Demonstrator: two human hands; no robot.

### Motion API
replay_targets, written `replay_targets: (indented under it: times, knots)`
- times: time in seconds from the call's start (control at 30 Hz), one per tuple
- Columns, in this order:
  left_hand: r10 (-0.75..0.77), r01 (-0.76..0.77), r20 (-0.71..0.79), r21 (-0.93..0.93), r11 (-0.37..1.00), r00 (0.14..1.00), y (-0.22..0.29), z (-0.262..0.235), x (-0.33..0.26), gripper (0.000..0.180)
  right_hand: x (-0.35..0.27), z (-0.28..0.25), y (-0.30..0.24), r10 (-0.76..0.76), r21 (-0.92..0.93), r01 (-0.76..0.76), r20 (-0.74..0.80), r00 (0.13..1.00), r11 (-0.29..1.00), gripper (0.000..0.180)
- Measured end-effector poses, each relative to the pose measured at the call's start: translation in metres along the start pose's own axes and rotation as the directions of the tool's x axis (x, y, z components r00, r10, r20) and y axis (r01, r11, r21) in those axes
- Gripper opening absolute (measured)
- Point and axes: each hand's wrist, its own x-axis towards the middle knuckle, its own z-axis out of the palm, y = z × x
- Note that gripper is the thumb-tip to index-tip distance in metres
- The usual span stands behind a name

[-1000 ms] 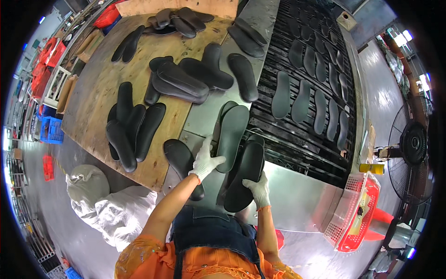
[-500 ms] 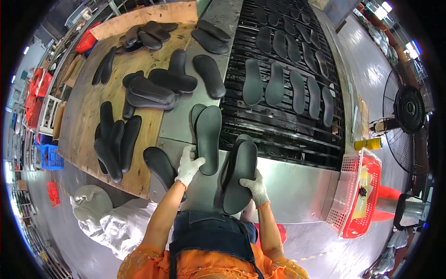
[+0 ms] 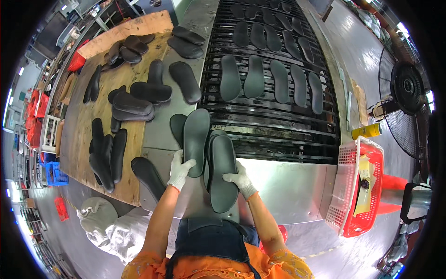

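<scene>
White knit gloves cover both my hands. My left hand [image 3: 180,169] grips the lower left edge of a dark grey shoe insole [image 3: 196,139], its thumb over the top face. Another black insole [image 3: 176,126] shows partly behind it. My right hand [image 3: 242,180] holds a second dark grey insole [image 3: 224,172] by its right edge, thumb on top. At least one more insole lies under that one, mostly hidden. Both held insoles stand side by side, nearly touching, above the metal table edge [image 3: 274,186]. A single black insole [image 3: 147,176] lies left of my left hand.
Several insoles [image 3: 132,104] lie in loose piles on the wooden board [image 3: 79,139] at left. Rows of insoles [image 3: 254,76] rest on a black slatted conveyor [image 3: 278,135] ahead. A red and white basket [image 3: 346,186], a yellow can [image 3: 367,131] and a fan [image 3: 406,88] stand at right.
The view has turned slightly, shifting the scene leftward. My two hands have brought the held insoles closer together. Both hands keep their grip.
</scene>
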Motion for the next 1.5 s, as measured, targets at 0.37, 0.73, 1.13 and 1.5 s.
replay_targets:
  times: [0.37, 0.73, 1.13, 1.5]
  knots:
    - [0.057, -0.064, 0.287, 0.016, 0.998, 0.956, 0.017, 0.119, 0.018, 0.051, -0.003, -0.136, -0.065, -0.191, 0.039, 0.214, -0.32, 0.928, 0.976, 0.058]
    - [-0.025, 0.054, 0.127, -0.233, 0.971, 0.992, 0.021, 0.157, 0.039, 0.039, 0.039, -0.206, -0.111, -0.063, 0.114, 0.128, -0.451, 0.89, 0.985, 0.035]
    - [-0.07, 0.069, 0.011, -0.371, 0.926, 0.997, 0.01, 0.152, 0.056, 0.033, 0.045, -0.274, -0.121, -0.278, -0.335, 0.046, -0.69, 0.669, 0.941, 0.057]
    - [-0.082, 0.077, 0.0, -0.361, 0.929, 0.997, 0.01, 0.169, 0.065, 0.035, 0.072, -0.148, -0.162, -0.351, -0.788, -0.496, -0.61, 0.711, 0.364, 0.111]
